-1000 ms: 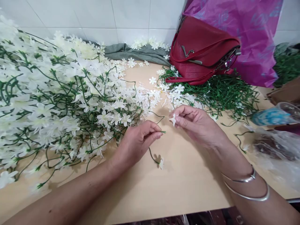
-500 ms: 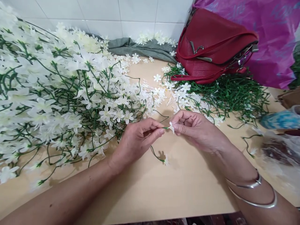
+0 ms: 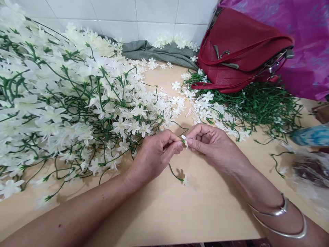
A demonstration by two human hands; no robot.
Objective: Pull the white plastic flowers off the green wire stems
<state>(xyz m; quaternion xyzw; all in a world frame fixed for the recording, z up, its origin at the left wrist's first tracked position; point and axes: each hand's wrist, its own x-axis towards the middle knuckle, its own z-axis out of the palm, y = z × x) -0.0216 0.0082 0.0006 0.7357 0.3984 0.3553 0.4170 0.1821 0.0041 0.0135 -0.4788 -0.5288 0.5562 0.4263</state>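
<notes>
White flower [image 3: 184, 140], small and artificial, sits at the centre of the frame, pinched between the fingertips of the right hand [image 3: 213, 145] and pressed against the tip of a thin green stem [image 3: 172, 169] held by the left hand [image 3: 154, 156]. Left hand: thumb and forefinger closed on the upper end of the stem, remaining fingers curled under. Right hand: thumb and forefinger closed on the flower, other fingers folded loosely into the palm. The fingertips of the two hands are touching or all but touching at the flower. The stem drops from the left hand, curves down and to the right, and ends at a second small blossom [image 3: 185, 179] lying on the bench [image 3: 205, 212] just below the hands. Two metal bangles [image 3: 281, 219] sit on the right forearm at the lower right of the frame. A large heap of finished flower sprays [image 3: 64, 99], white blooms on green stems, fills the left half of the frame, its edge near the left hand. Loose white blooms [image 3: 203, 103] lie scattered above the hands, beside a pile of bare green stems [image 3: 267, 106] at the right centre. A red handbag [image 3: 239, 51] rests on those stems at the upper right, with purple plastic sheet [image 3: 308, 44] behind it. A grey cloth [image 3: 156, 55] lies against the tiled wall [image 3: 144, 17] at the top centre.
</notes>
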